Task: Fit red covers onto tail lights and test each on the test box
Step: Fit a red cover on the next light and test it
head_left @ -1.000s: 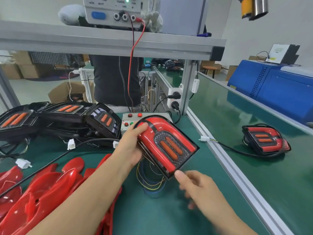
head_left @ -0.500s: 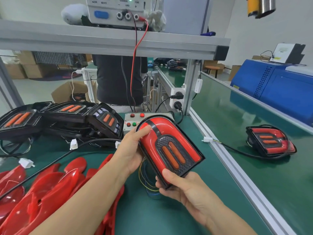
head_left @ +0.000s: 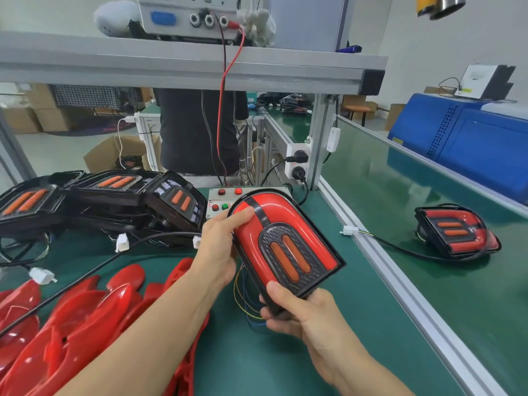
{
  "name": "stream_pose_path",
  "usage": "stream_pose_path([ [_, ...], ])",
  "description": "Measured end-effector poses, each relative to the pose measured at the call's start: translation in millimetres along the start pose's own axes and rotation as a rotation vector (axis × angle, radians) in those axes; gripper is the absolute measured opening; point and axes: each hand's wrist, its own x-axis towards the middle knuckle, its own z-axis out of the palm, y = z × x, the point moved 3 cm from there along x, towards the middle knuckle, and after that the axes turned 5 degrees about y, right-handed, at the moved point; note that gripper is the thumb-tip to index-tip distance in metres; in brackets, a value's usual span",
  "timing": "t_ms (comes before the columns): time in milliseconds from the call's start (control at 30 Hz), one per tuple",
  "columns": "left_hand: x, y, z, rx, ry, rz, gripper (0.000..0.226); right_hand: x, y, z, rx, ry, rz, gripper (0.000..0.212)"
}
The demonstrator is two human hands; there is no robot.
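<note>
Glossy red plastic covers (head_left: 71, 318) lie piled near left on the smooth green bench mat (head_left: 328, 352); brushed aluminium rail (head_left: 400, 295) edges it; cardboard box (head_left: 114, 152) far left.

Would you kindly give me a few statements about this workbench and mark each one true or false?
1. Both hands hold the covered tail light: the left hand at its rounded end, the right hand at its square end. True.
2. The held tail light rests flat on the bench. False: it is lifted and tilted, with coloured wires hanging beneath it.
3. Loose red covers are piled at the near left. True.
4. The test box has only green buttons. False: it shows red buttons and one green.
5. A second covered tail light lies on the belt to the right. True.
6. The tail lights at the far left already have red covers. False: they are black and uncovered.
</note>
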Motion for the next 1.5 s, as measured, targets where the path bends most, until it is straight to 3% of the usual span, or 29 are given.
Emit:
stream_pose_path([
  [133, -0.9, 1.6, 4.8, 0.046, -0.093, 0.012, 0.042, 1.0, -5.4, -6.3, 0.031, -0.075, 0.024, 0.053],
  [267, -3.5, 1.4, 4.9, -0.018, -0.210, -0.031, 0.022, 2.3, -3.7, -10.7, 0.083, -0.059, 0.020, 0.053],
  [433, -1.3, -1.4, -0.5, -0.093, -0.150, -0.006, 0.013, 2.8, -2.0, -12.4, 0.122, -0.098, 0.035, 0.053],
  [600, -4.1, -4.9, -1.2, -0.194, -0.213, -0.173, 0.029, 3.6, 0.1, -15.1, 0.092, -0.102, 0.045, 0.048],
  [867, -0.7, -6.4, -2.5, -0.166, 0.012, -0.161, 0.019, -2.4, 0.3, -8.1, 0.063, -0.199, 0.067, 0.041],
  [1267, -15.0, 4.8, 1.6, 0.002, -0.353, 0.006, 0.047, 1.0, -1.6, -9.9, 0.141, -0.091, -0.014, 0.037],
  [1400, -17.4, 4.6, 4.1, -0.001, -0.362, 0.001, 0.048, 0.4, -0.4, -12.7, 0.144, -0.093, 0.002, 0.037],
  [1500, -16.2, 3.2, 3.2, -0.006, -0.300, -0.068, 0.031, -2.1, -1.7, -12.6, 0.098, -0.116, 0.010, 0.042],
])
